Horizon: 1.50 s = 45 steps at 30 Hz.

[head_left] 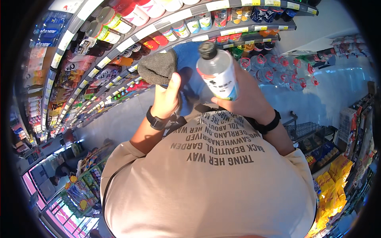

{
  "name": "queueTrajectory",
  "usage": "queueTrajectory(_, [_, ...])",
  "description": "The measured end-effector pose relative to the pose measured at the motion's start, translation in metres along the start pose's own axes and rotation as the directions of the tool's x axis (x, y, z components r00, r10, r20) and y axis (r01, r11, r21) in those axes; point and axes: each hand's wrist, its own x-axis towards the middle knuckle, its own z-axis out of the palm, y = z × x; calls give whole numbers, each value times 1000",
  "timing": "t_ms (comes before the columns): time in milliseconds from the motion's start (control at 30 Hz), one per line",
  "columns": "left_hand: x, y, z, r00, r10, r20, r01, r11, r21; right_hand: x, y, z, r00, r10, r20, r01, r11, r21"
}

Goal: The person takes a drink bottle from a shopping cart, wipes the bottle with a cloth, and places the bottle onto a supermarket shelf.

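My left hand (170,97) is closed on a folded grey-brown cloth (157,68), thumb pressed along its side. In my right hand (248,93) is a plastic bottle (219,77) with a black cap and a white, red and blue label. The bottle stands nearly upright, its cap toward the shelves, and my fingers wrap round its far side. Cloth and bottle are apart, with a gap between them. Part of my right-hand fingers is hidden behind the bottle.
Curved store shelves (168,20) with rows of drink bottles and price tags run ahead and left. Large clear water jugs with red handles (283,67) stand on the floor at right. A wire basket (304,130) and yellow packages (333,184) are at my right.
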Motion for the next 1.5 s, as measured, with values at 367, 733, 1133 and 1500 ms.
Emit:
queueTrajectory(367, [60,59,-25,666,662,344,-640,744,-193,33,-34,44,972,-109,207,120,992,-43])
queueTrajectory(733, [75,102,-71,150,882,446,-929,280,-242,33,-38,107,973,90,215,-208,750,628])
queueTrajectory(1133, [67,65,-73,910,411,58,-315,774,-549,51,-37,139,902,-228,-366,218,974,-68])
queueTrajectory(1500, [72,-32,-83,655,-123,745,610,668,-426,56,-46,119,763,-464,-449,361,883,-299])
